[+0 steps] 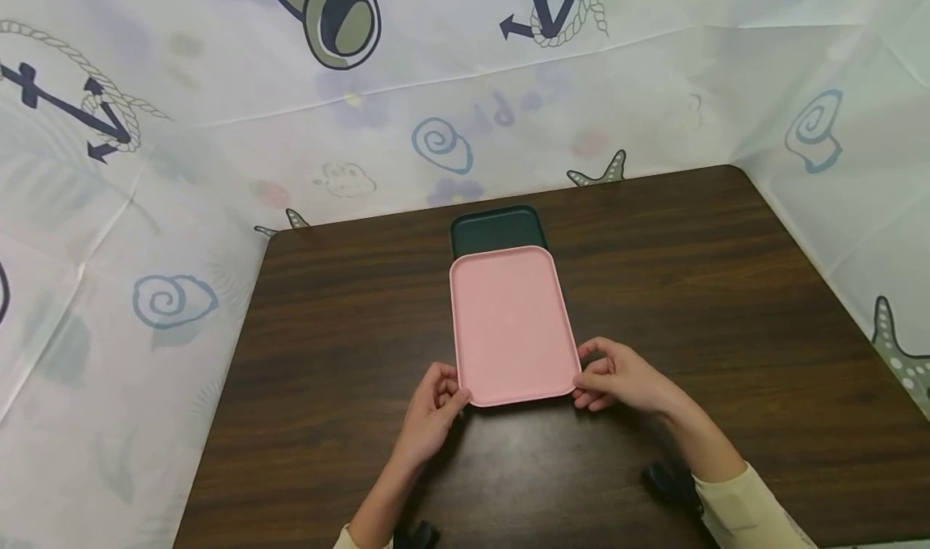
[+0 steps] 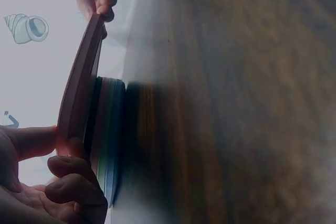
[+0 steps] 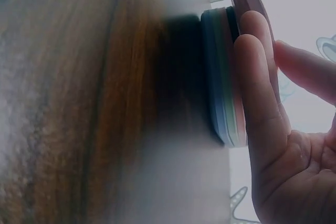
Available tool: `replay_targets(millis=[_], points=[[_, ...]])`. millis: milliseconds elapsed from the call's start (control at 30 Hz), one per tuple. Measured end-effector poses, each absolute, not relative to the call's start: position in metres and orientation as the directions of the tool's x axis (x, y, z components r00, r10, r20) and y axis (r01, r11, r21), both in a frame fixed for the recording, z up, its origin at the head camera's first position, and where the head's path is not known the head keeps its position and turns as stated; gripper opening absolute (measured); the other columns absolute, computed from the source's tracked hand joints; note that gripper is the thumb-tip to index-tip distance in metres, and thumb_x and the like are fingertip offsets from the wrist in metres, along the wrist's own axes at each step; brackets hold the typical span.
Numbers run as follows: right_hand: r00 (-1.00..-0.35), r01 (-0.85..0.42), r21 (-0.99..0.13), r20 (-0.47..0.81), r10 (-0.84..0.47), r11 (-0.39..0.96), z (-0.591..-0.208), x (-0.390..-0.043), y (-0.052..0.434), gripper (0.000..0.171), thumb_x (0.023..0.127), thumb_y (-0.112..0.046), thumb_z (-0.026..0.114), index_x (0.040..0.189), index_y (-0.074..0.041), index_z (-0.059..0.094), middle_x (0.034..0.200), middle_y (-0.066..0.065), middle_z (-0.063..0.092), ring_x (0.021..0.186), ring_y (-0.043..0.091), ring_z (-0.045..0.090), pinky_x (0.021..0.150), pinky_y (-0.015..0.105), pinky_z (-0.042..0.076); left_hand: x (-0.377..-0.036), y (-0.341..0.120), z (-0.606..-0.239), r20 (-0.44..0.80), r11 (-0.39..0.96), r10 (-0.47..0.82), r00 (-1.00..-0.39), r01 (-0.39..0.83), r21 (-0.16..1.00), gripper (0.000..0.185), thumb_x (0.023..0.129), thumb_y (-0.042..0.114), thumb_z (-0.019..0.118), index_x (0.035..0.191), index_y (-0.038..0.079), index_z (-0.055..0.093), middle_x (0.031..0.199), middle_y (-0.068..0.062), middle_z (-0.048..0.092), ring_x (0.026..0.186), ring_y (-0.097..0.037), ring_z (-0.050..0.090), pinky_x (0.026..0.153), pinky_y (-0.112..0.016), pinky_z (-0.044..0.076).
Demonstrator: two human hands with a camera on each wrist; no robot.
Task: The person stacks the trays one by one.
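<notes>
A pink rectangular tray (image 1: 514,323) is held by its near corners, raised off a stack of trays. My left hand (image 1: 433,412) pinches the near left corner between thumb and fingers. At the near right corner my right hand (image 1: 619,378) grips the rim the same way. Beneath and beyond it a dark green tray (image 1: 498,231) shows its far part and tops the stack. In the left wrist view the stack's edges (image 2: 109,129) show several colours, blue, green and pink among them. The right wrist view shows the same layered stack (image 3: 223,77) below the lifted tray.
The stack rests on a dark brown wooden table (image 1: 349,323), near its far edge. Pale cloth (image 1: 508,105) printed with anchors, shells and starfish hangs behind and at both sides. Dark bands (image 1: 668,484) sit at the wrists.
</notes>
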State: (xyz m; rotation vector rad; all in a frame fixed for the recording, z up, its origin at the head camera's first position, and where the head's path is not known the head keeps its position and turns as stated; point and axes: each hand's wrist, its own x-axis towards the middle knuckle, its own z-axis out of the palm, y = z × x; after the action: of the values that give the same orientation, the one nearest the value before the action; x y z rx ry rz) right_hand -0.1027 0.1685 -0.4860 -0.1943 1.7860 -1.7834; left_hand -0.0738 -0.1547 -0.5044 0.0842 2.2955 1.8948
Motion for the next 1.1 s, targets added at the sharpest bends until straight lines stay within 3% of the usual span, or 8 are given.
replay_targets(millis=[267,467,700,1100], points=[[-0.811,0.311,-0.946,-0.313,-0.494,0.089,-0.487,-0.112,0.167,0.048,0.094,-0.003,0.063,0.126,0.012,0.030,0.095,0.034,0.066,0.078,0.031,0.072,0.069,0.046,0.057,-0.082,-0.155,-0.504,-0.079,0.239,0.146,-0.986,-0.043,0.970,0.021,0.092,0.004,0.067,0.110,0.000,0.056,0.076,-0.013,0.059,0.052,-0.010,0.043,0.049,-0.021,0.035],[-0.817,0.308,-0.946,-0.315,-0.484,0.095,-0.487,-0.118,0.165,0.048,0.094,-0.003,0.062,0.127,0.011,0.030,0.096,0.034,0.066,0.078,0.030,0.072,0.069,0.046,0.057,-0.091,-0.153,-0.503,-0.068,0.287,0.127,-0.990,-0.029,0.958,0.023,0.091,-0.002,0.064,0.112,-0.005,0.056,0.077,-0.021,0.060,0.051,-0.012,0.042,0.047,-0.022,0.033],[-0.830,0.298,-0.950,-0.308,-0.465,0.098,-0.489,-0.127,0.163,0.047,0.094,-0.002,0.062,0.127,0.012,0.031,0.096,0.036,0.065,0.078,0.031,0.072,0.069,0.046,0.057,-0.097,-0.152,-0.505,-0.023,0.393,0.078,-0.997,0.009,0.919,0.022,0.092,0.008,0.067,0.113,0.007,0.060,0.079,-0.005,0.061,0.052,-0.011,0.046,0.047,-0.024,0.038],[-0.854,0.277,-0.956,-0.292,-0.430,0.100,-0.487,-0.142,0.157,0.046,0.095,-0.003,0.060,0.129,0.010,0.032,0.095,0.029,0.068,0.079,0.030,0.072,0.069,0.043,0.057,-0.114,-0.151,-0.504,0.105,0.477,0.027,-0.994,0.105,0.872,0.025,0.092,0.014,0.066,0.115,0.007,0.064,0.079,-0.002,0.061,0.054,-0.013,0.049,0.052,-0.026,0.039]])
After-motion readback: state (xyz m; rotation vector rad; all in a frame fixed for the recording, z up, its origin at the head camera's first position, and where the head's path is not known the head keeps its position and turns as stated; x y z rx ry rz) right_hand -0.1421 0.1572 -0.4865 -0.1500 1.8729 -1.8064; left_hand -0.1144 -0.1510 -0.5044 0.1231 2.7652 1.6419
